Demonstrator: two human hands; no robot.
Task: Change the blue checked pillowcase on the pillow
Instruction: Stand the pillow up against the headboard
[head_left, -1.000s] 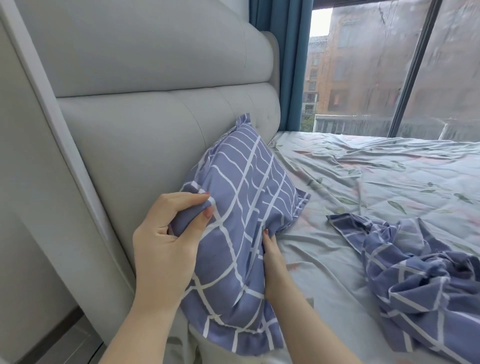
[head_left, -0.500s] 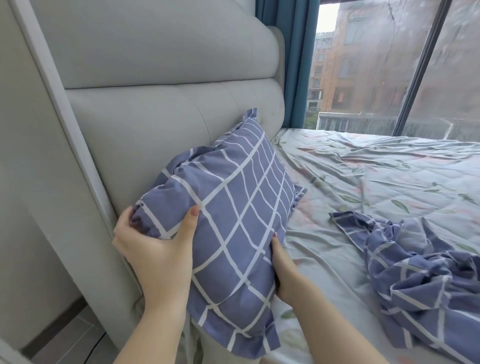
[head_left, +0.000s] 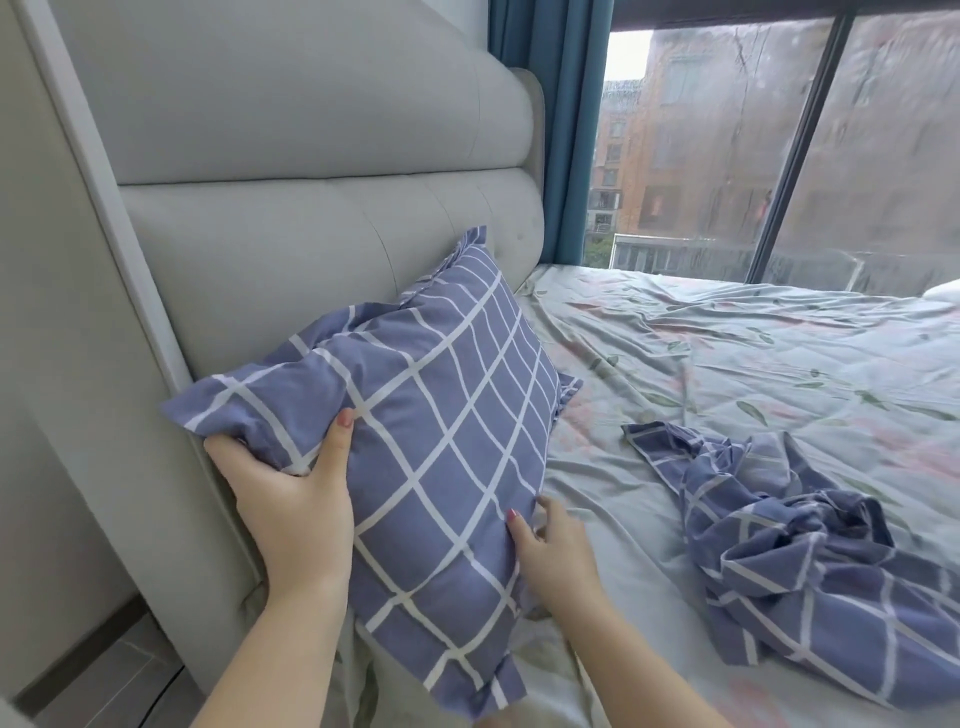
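Bed (head_left: 753, 353), one pillow (head_left: 447, 441), one spare pillowcase (head_left: 805, 571), two hands (head_left: 296, 514) (head_left: 558, 551)

And the left grip (head_left: 291, 499) is clamped, thumb up front, fingers wrapped behind. Lower down the right grip (head_left: 558, 551) pinches, thumb stretched forward, both forearms bare.

Blue checked pillow (head_left: 441, 441) propped tilted against headboard (head_left: 291, 249); second blue checked pillowcase (head_left: 810, 561) crumpled on sheet (head_left: 779, 353) nearby.

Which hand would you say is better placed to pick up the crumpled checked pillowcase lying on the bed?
Right, probably. The right hand holds the bed-side edge of the pillow, nearer the crumpled pillowcase; the left hand grips its opposite corner by the headboard.
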